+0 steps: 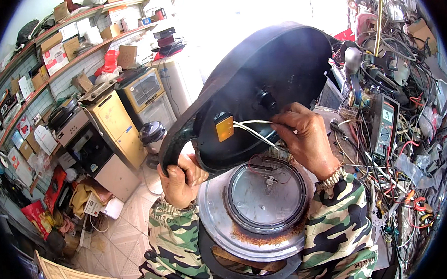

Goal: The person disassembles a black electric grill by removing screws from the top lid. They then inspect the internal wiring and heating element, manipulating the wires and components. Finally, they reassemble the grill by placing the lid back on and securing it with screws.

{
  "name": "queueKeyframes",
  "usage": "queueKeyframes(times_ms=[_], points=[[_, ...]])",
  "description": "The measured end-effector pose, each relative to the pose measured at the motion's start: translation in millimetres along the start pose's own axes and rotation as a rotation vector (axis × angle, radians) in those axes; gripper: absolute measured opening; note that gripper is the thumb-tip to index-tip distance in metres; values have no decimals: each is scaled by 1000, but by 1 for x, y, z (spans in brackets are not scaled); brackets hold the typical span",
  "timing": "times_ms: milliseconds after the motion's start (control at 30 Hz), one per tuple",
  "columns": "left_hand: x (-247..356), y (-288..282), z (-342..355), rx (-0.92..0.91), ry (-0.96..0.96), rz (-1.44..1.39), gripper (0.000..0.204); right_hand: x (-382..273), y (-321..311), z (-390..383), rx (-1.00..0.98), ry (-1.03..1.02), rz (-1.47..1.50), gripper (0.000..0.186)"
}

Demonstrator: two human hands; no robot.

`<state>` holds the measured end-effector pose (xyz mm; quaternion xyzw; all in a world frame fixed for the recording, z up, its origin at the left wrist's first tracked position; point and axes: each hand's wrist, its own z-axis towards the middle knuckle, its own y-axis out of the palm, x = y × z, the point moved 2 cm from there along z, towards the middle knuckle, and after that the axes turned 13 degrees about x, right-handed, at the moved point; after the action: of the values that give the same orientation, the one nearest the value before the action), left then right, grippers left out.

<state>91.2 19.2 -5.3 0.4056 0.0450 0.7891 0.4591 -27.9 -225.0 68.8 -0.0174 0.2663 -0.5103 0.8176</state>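
Nearest, two green, black and tan camouflage fabric sleeves point(336, 227) rise from the lower edge, with elasticated cuffs; between them sits a round, dull silver metal body point(214, 219), rust-stained along the near side of its raised round metal disc point(268, 198), with a dark curved rim point(207, 250) below it; a thin red wire point(290, 173) loops over the far part of the disc.

Above this, the large black plastic-looking oval shell point(290, 53) is held up and tilted, its hollow inside facing the wearer; the left hand point(183, 180) is closed around the shell's looped end, fingers curled; the right hand point(305, 137) pinches thin white insulated wires point(254, 133) between thumb and fingers, just beside the shell's inner face; the wires run from a small orange rectangular component point(225, 128) mounted inside the shell, left of a short black round post point(266, 99).

To the right lies a dense tangle of dark and coloured cables point(415, 179), with a dark grey boxy multimeter point(385, 124) standing tilted among it; to the left is a pale tiled floor point(121, 232).

Farther off stand a yellow-fronted upright cabinet point(116, 128) and, along the wall, long shelves point(83, 60) loaded with cartons and bags.
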Motion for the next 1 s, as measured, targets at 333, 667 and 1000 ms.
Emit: queueKeyframes(times_ms=[333, 667, 1000], points=[[0, -1, 0, -1, 10, 1, 58, 17, -11, -1, -183, 267, 126, 18], [3, -1, 0, -56, -6, 98, 63, 22, -11, -1, -133, 153, 35, 14], [0, 3, 2, -81, -8, 54, 61, 21, -15, -1, -97, 144, 47, 16]])
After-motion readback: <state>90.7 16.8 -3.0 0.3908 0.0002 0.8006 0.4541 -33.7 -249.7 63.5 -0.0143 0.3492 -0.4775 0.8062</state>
